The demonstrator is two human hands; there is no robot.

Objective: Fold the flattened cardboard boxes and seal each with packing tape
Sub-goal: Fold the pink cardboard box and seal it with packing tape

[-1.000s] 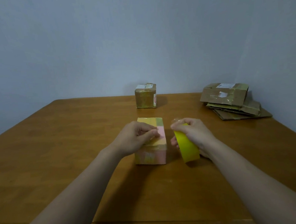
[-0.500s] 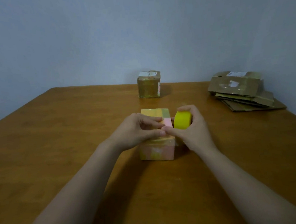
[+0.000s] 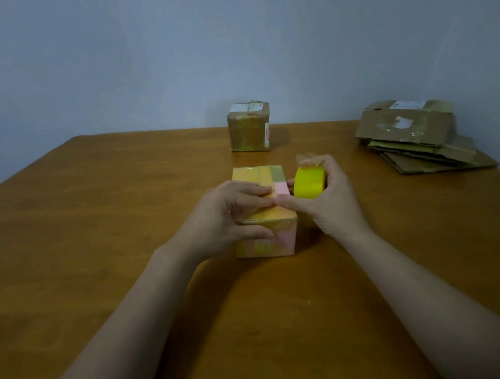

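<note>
on the wooden surface (image 3: 97, 229) the left hand (image 3: 233, 217) holds the pink and yellow box (image 3: 264, 244) at its near top edge, with the fingers on top and the thumb on the front face. a taped brown box (image 3: 249, 128) stands well behind it. just beside the pink and yellow box, the right hand (image 3: 329, 201) grips the yellow tape roll (image 3: 310, 182) - its thumb touches the box top. the flattened boxes (image 3: 410, 136) lie stacked at the far right

Taped pastel box (image 3: 264, 246) at centre, yellow tape roll (image 3: 309, 183) just right, perhaps touching; flattened boxes (image 3: 410, 136) far right.
</note>
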